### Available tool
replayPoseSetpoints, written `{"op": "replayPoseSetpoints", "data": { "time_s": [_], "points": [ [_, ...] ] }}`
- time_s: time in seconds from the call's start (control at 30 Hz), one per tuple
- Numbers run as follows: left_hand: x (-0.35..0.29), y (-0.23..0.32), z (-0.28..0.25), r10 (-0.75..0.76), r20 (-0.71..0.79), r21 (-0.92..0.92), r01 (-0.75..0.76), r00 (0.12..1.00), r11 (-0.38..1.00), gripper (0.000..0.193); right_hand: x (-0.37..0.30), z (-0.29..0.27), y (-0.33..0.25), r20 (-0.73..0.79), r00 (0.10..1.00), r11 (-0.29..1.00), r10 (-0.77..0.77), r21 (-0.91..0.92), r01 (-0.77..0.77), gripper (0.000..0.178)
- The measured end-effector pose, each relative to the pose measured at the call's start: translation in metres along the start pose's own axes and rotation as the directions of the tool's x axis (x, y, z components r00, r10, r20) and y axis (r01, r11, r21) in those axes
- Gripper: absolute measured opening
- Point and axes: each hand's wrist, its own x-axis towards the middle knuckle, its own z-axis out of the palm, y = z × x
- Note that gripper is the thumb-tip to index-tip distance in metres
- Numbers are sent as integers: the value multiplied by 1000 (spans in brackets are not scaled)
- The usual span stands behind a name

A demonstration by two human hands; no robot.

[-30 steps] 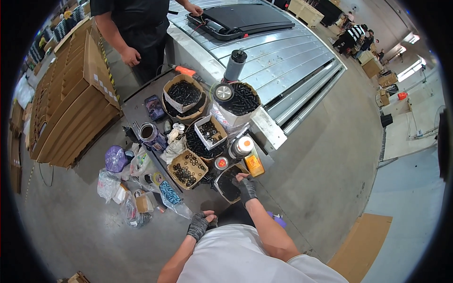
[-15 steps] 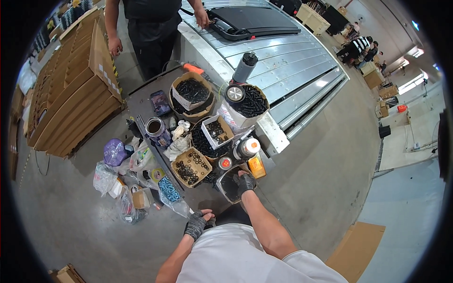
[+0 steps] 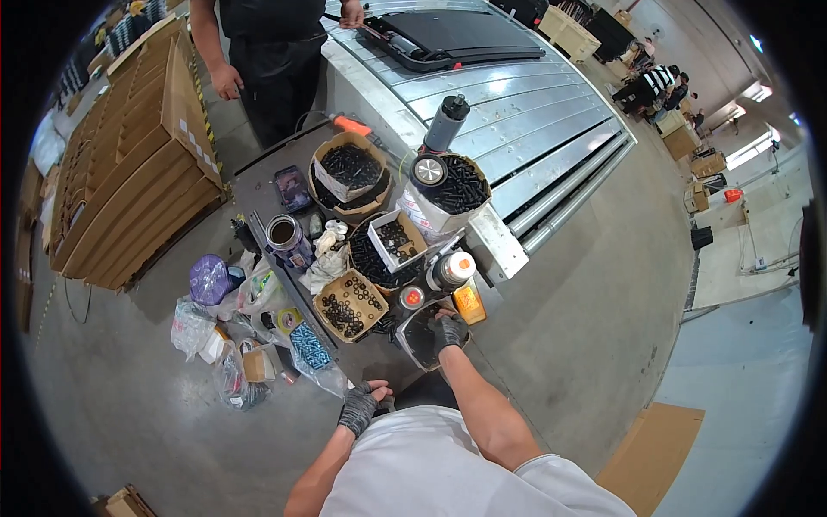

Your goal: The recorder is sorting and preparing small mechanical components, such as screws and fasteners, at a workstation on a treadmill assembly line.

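Note:
My right hand (image 3: 450,333), in a grey half-finger glove, reaches over the near right edge of the work stand into a shallow dark-bottomed box (image 3: 415,339). Its fingers are bent downward and pressed together; whatever is between them is hidden. Close to my waist, my left hand (image 3: 360,408) is gloved the same way, with the fingers curled together, and what it may hold is too small to make out. Left of the box sits a cut-down carton of black rings (image 3: 350,305). Behind it stand an orange-topped can (image 3: 412,298), a white-capped bottle (image 3: 451,270) and an orange-yellow box (image 3: 469,305).
Tubs of black bolts (image 3: 462,186) and a white box of small dark parts (image 3: 398,241) crowd the stand. Plastic bags and blue fasteners (image 3: 308,346) lie left. A co-worker stands beyond, by a metal-slatted table (image 3: 508,103). Stacked cardboard (image 3: 138,164) stands far left.
My right hand has shifted very slightly within the box, while my left hand stays almost still. The co-worker's hand at the table has moved left and up.

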Motion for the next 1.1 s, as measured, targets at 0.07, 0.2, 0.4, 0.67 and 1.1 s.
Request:
{"op": "replayPoseSetpoints", "data": {
  "time_s": [0.07, 0.2, 0.4, 0.67, 1.1],
  "points": [
    [3, 0, 0, -11, 10, -16, 11, 1000, 1000, 28, -4, -10, -3, -37, 994, 994, -107, 7, 107, 14],
    [-1, -2, -3, -12, -17, -1, 12, 1000, 1000, 27, -39, -15, -28, 83, 994, 995, -72, 79, 65, 15],
    [-5, 10, 10, 37, 4, 74, -37, 999, 997, 27, -60, -49, -47, 207, 956, 945, -206, -211, 249, 16],
    [-8, 33, 47, 87, 52, 283, -98, 995, 954, 27, -90, -97, -97, 345, 834, 778, -430, -328, 537, 15],
    [43, 20, 140, -183, 59, -136, 190, 981, 972, 23, -142, -105, -118, 665, 599, 588, -446, -287, 756, 21]
  ]
}}
